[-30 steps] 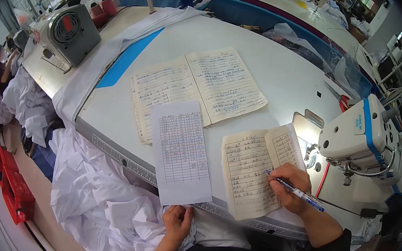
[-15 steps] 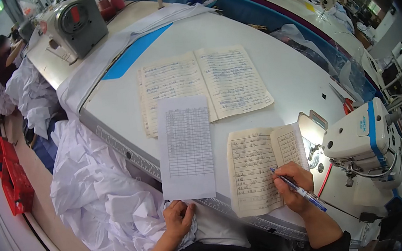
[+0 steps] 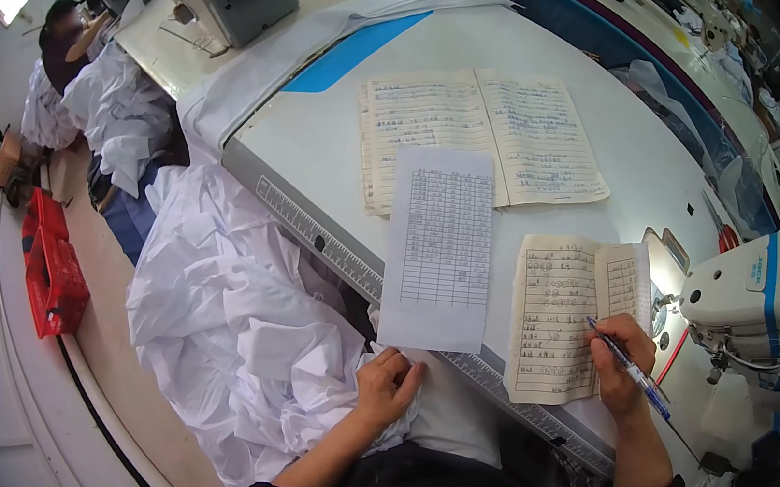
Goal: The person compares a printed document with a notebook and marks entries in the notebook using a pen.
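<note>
My right hand is closed around a blue-and-clear pen. The pen's tip is at the inner side of the left page of a small open notebook with handwritten lines. My left hand lies with curled fingers at the table's front edge, against white cloth; whether it grips any cloth is hidden. Just above that hand is a printed table sheet, partly overlapping a larger open notebook filled with blue writing.
To the right stands a white sewing machine with its lamp lit. A ruler strip runs along the table edge. Red-handled scissors lie near the machine. On the floor at left is a red crate. Another person works at the far left.
The view has swung left, so the table and papers appear farther right. The pen remains in my right hand at the small notebook, and my left hand stays by the table edge.
</note>
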Demonstrator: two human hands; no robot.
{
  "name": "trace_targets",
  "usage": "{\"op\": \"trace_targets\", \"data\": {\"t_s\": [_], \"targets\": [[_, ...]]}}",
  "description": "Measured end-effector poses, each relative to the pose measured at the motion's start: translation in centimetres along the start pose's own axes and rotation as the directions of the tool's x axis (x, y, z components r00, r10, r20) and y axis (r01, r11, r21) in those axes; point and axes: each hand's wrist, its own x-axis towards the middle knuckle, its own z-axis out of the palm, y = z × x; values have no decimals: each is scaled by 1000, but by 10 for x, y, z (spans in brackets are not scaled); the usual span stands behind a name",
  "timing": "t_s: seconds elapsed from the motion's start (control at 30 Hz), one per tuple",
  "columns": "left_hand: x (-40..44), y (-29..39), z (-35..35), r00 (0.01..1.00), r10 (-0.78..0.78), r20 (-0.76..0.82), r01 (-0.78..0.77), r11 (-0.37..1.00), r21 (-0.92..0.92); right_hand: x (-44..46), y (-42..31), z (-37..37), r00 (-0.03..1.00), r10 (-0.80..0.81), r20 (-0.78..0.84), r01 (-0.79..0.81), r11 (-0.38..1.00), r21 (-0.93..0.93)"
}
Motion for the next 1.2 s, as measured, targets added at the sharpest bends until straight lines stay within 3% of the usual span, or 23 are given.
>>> {"op": "trace_targets", "data": {"t_s": [0.93,1.0,1.07,1.2], "targets": [[-1,-2,-1,999,-35,6,36,999,-31,0,0,1,1000,-16,-1,16,1000,9],[-2,-1,-6,1000,10,-10,-11,998,-62,1,1,1,1000,-27,-1,27,1000,7],[-6,4,-18,987,97,-125,-110,989,-98,1,0,1,1000,-29,-2,29,1000,6],[-7,35,-39,932,313,-183,-319,948,-7,1,0,1,1000,-19,-7,19,1000,7]]}}
